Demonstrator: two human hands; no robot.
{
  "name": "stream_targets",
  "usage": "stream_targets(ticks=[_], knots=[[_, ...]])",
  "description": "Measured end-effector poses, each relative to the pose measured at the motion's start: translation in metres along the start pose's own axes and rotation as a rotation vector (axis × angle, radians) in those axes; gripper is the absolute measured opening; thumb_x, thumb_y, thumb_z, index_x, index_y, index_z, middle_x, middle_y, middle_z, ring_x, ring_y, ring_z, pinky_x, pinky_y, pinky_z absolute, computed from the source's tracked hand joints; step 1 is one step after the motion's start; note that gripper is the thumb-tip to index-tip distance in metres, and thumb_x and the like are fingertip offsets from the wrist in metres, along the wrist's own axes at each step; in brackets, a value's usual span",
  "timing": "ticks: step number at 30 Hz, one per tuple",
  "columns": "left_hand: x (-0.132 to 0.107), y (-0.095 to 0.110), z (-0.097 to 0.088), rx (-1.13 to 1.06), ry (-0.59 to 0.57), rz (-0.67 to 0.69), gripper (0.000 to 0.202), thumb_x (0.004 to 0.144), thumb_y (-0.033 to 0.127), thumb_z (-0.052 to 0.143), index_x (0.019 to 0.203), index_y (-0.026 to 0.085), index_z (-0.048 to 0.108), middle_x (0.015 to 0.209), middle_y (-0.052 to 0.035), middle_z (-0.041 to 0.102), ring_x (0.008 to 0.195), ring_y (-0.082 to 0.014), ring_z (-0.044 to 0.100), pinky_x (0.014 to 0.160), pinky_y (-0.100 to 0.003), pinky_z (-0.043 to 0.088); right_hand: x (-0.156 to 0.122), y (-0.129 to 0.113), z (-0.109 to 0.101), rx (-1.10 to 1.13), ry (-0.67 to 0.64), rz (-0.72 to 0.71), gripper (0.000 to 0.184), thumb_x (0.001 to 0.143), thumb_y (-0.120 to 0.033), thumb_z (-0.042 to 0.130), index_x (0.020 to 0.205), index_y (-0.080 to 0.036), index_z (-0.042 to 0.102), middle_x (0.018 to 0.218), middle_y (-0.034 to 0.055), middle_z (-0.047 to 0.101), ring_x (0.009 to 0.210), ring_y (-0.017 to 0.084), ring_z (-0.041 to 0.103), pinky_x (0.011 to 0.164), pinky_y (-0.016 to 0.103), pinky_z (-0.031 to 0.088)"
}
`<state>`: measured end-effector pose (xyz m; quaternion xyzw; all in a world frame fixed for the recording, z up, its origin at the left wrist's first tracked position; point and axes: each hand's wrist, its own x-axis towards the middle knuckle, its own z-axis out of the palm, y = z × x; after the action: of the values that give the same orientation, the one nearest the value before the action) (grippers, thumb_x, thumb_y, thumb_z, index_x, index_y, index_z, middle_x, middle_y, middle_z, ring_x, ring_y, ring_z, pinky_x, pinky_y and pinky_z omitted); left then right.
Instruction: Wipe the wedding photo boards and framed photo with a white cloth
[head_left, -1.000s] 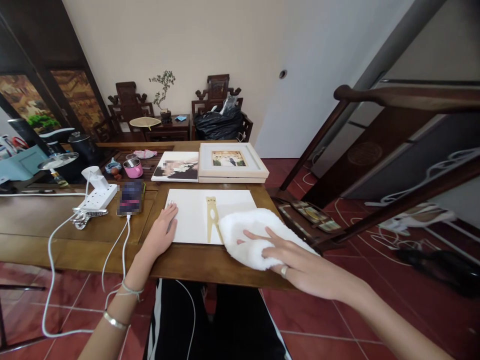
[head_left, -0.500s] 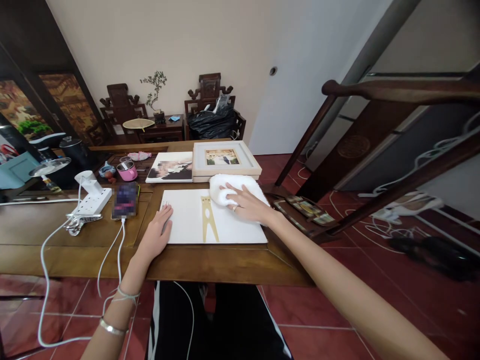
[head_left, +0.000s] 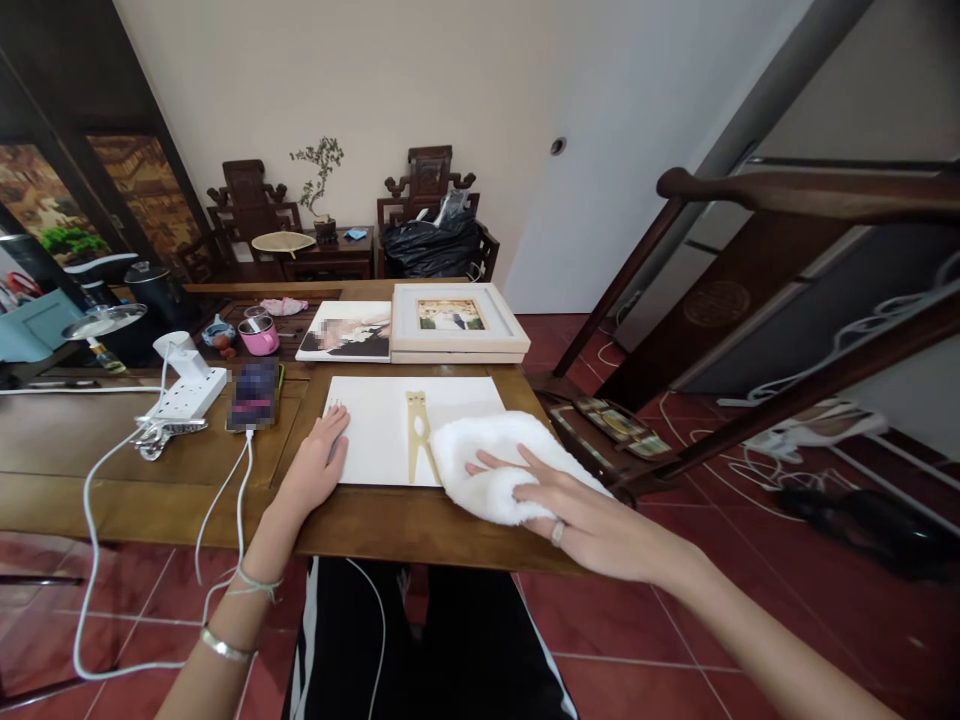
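The right hand [head_left: 577, 510], fingers spread flat, presses a fluffy white cloth [head_left: 487, 455] onto the near right corner of a flat white board [head_left: 382, 430]. The left hand [head_left: 315, 470], fingers together, pins the board's left edge. I'd judge the wiping part done, with the stretch toward the left hand left to cover. One cloth, one board, one pale wooden prop [head_left: 418, 435] between the hands, and two photo pictures [head_left: 450, 318] beyond the fingertips.

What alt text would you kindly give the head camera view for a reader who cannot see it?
A person's right hand rests on a white towel over a white board on a wooden table, the left hand flat on its left edge.
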<state>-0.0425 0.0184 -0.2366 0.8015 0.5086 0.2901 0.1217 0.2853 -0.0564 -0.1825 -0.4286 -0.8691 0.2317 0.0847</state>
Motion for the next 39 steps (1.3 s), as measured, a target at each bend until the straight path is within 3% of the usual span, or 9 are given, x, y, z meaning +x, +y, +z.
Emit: stream_targets(ticks=[6, 12, 15, 18, 23, 26, 30, 35, 39], knots=[[0.000, -0.001, 0.000, -0.008, -0.003, -0.004, 0.043, 0.089, 0.027, 0.034, 0.127, 0.012, 0.048, 0.137, -0.0125, 0.044, 0.133, -0.0218, 0.032, 0.110, -0.046, 0.022, 0.064, 0.039, -0.008, -0.027, 0.084, 0.249, 0.040, 0.085, -0.031, 0.040, 0.122, -0.022, 0.052, 0.138, 0.0057, 0.043, 0.133, 0.033, 0.023, 0.104, 0.051, 0.026], [0.000, -0.002, 0.000, -0.027, -0.005, -0.012, 0.043, 0.089, 0.027, 0.035, 0.126, 0.011, 0.049, 0.137, -0.0132, 0.044, 0.132, -0.0217, 0.033, 0.110, -0.045, 0.022, 0.132, 0.040, -0.014, -0.015, 0.224, 0.182, 0.035, 0.088, -0.026, 0.030, 0.108, -0.019, 0.058, 0.120, 0.0089, 0.059, 0.119, 0.031, 0.045, 0.102, 0.054, 0.024], [0.000, -0.002, 0.000, -0.032, -0.005, -0.013, 0.043, 0.089, 0.028, 0.035, 0.126, 0.009, 0.049, 0.137, -0.0146, 0.044, 0.132, -0.0219, 0.033, 0.111, -0.043, 0.021, 0.135, 0.022, 0.002, -0.033, 0.247, 0.151, 0.035, 0.088, -0.021, 0.029, 0.108, -0.016, 0.057, 0.130, 0.0108, 0.050, 0.130, 0.030, 0.031, 0.104, 0.060, 0.012], [0.000, -0.003, 0.001, -0.020, -0.007, -0.010, 0.044, 0.090, 0.027, 0.035, 0.126, 0.007, 0.049, 0.137, -0.0153, 0.044, 0.132, -0.0218, 0.032, 0.111, -0.043, 0.021, 0.114, -0.002, 0.024, -0.053, 0.241, 0.052, 0.032, 0.084, -0.014, 0.033, 0.104, -0.014, 0.057, 0.139, 0.0122, 0.039, 0.136, 0.028, 0.014, 0.104, 0.063, 0.007], [-0.001, -0.005, 0.003, -0.029, 0.000, -0.002, 0.044, 0.090, 0.028, 0.034, 0.127, 0.010, 0.048, 0.138, -0.0138, 0.043, 0.133, -0.0219, 0.032, 0.111, -0.046, 0.021, 0.056, -0.040, 0.042, -0.073, 0.179, -0.160, 0.030, 0.071, -0.005, 0.040, 0.089, -0.018, 0.061, 0.145, 0.0077, 0.031, 0.138, 0.025, 0.007, 0.106, 0.063, 0.004], [-0.001, -0.005, 0.003, -0.028, 0.003, 0.006, 0.043, 0.090, 0.027, 0.033, 0.128, 0.013, 0.048, 0.138, -0.0126, 0.044, 0.133, -0.0216, 0.032, 0.110, -0.046, 0.021, 0.042, -0.047, 0.040, -0.080, 0.128, -0.228, 0.030, 0.068, -0.004, 0.041, 0.084, -0.019, 0.061, 0.145, 0.0068, 0.031, 0.137, 0.027, 0.009, 0.106, 0.062, 0.005], [0.000, -0.004, 0.002, -0.026, 0.000, 0.001, 0.043, 0.090, 0.027, 0.033, 0.128, 0.013, 0.048, 0.137, -0.0125, 0.044, 0.132, -0.0214, 0.032, 0.110, -0.046, 0.022, 0.065, -0.030, 0.028, -0.028, 0.121, -0.196, 0.029, 0.076, -0.008, 0.039, 0.094, -0.018, 0.059, 0.138, 0.0092, 0.042, 0.137, 0.024, 0.015, 0.107, 0.059, 0.009], [0.001, -0.002, 0.001, -0.043, -0.005, -0.017, 0.043, 0.089, 0.028, 0.034, 0.127, 0.014, 0.049, 0.137, -0.0119, 0.044, 0.132, -0.0223, 0.033, 0.110, -0.047, 0.022, 0.132, 0.002, 0.013, 0.025, 0.207, -0.063, 0.032, 0.085, -0.017, 0.034, 0.108, -0.020, 0.056, 0.133, 0.0077, 0.049, 0.133, 0.026, 0.025, 0.106, 0.059, 0.011], [0.001, 0.000, -0.001, -0.026, -0.022, -0.021, 0.044, 0.090, 0.028, 0.032, 0.128, 0.012, 0.048, 0.138, -0.0133, 0.043, 0.133, -0.0224, 0.032, 0.110, -0.047, 0.021, 0.167, 0.002, 0.014, -0.066, 0.270, 0.072, 0.037, 0.084, -0.018, 0.034, 0.117, -0.015, 0.052, 0.135, 0.0137, 0.045, 0.134, 0.029, 0.022, 0.103, 0.063, 0.010]])
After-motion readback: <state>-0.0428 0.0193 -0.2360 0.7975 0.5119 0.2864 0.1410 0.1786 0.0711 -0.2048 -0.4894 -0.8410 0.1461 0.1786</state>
